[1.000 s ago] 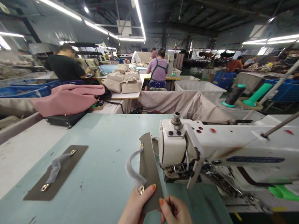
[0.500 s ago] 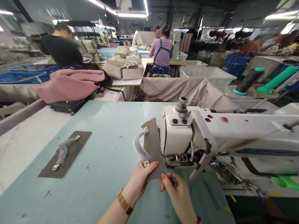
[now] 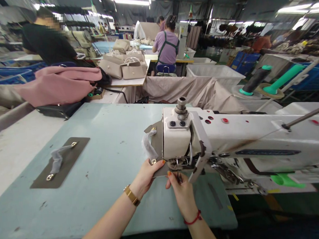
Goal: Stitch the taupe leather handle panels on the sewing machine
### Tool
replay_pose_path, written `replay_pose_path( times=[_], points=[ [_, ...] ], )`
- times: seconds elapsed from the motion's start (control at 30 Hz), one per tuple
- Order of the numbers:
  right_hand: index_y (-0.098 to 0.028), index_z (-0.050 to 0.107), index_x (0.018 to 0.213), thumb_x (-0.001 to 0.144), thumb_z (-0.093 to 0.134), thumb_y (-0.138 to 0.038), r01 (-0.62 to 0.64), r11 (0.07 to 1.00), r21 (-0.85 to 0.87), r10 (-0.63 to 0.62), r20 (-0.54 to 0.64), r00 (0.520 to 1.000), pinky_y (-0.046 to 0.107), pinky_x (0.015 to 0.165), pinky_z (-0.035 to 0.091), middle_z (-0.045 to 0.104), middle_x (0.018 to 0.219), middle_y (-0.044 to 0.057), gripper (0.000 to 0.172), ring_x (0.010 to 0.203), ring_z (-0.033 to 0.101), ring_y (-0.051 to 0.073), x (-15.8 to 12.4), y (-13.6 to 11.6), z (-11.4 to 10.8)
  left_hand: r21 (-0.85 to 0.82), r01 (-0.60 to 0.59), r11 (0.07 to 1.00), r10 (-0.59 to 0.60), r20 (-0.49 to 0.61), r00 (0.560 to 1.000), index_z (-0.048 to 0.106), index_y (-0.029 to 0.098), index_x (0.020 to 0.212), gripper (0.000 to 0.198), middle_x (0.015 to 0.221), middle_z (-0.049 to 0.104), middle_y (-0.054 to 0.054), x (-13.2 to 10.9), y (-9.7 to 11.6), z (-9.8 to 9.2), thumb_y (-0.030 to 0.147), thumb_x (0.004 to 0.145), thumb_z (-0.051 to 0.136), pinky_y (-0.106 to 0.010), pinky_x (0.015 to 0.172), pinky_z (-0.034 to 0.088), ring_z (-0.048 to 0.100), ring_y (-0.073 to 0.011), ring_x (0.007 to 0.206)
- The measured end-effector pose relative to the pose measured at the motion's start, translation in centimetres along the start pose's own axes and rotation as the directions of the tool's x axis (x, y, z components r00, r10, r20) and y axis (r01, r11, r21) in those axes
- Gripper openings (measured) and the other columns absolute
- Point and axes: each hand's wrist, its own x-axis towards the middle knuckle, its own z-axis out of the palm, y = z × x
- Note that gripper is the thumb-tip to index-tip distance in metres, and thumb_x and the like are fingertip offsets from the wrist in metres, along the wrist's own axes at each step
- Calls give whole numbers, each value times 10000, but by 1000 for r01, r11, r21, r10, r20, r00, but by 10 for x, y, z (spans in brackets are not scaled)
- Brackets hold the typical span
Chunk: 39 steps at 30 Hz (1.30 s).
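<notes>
My left hand is closed, pinching a taupe leather panel by its near edge, with the panel partly under the sewing machine head, right of the middle of the worktop. My right hand is pinched shut on a small dark tool, type unclear. The panel looks light and fairly stiff, the grey strap soft and floppy, so I'd hold the flat panel, not the strap.

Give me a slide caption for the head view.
Left hand holds a taupe tab with gray loop at the sewing machine; right hand pinches a small dark tool.
</notes>
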Motion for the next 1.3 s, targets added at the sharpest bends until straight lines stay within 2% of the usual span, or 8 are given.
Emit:
replay_pose_path(
  times=[0.2,0.43,0.5,0.63,0.77,0.97,1.3],
  points=[
    [-183,563,519,882,521,-429,9,998,59,-8,-16,1000,233,664,408,610,563,13,440,692,606,174,6,1,-1,83,-53,995,50,40,998,644,95,917,336,787,724,-85,9,-2,-1,293,677,771,-257,620,502,653,-175,652],
    [-180,590,507,868,531,-361,31,998,63,-29,-26,999,232,670,409,645,603,17,408,685,611,169,7,5,0,149,-99,984,86,95,992,630,97,975,382,829,710,-83,13,-3,-4,301,680,761,-240,617,491,632,-158,661],
    [-179,596,502,863,533,-346,35,997,67,-34,-26,999,232,693,412,665,629,26,403,718,622,175,7,7,0,183,-75,980,54,115,992,629,120,974,393,833,703,-67,12,-2,-6,332,673,767,-219,598,476,623,-147,670],
    [-184,600,515,861,530,-335,42,997,70,-39,-44,998,229,676,410,663,601,22,383,673,614,167,8,10,2,342,85,936,-133,119,984,593,205,977,397,797,651,5,10,3,-17,386,672,770,-147,474,369,550,-82,605],
    [-185,588,523,859,538,-356,45,997,59,-40,-70,997,228,636,400,635,550,10,380,597,579,155,7,13,5,436,133,890,-247,217,944,618,159,846,334,692,591,12,10,9,-25,408,675,761,-135,432,304,446,-45,511],
    [-179,573,506,860,536,-401,55,998,39,-53,-62,997,226,582,375,620,548,7,420,553,541,143,7,14,4,448,67,892,-220,300,928,651,108,749,271,596,580,-10,9,17,-21,353,686,748,-171,406,262,464,-74,508],
    [-180,579,531,857,536,-385,52,997,62,-48,-52,997,226,582,378,609,535,-6,388,548,543,141,8,14,3,436,71,897,-214,289,933,651,119,767,226,629,596,-11,13,15,-20,311,692,746,-153,431,326,498,-66,521]
  ],
)
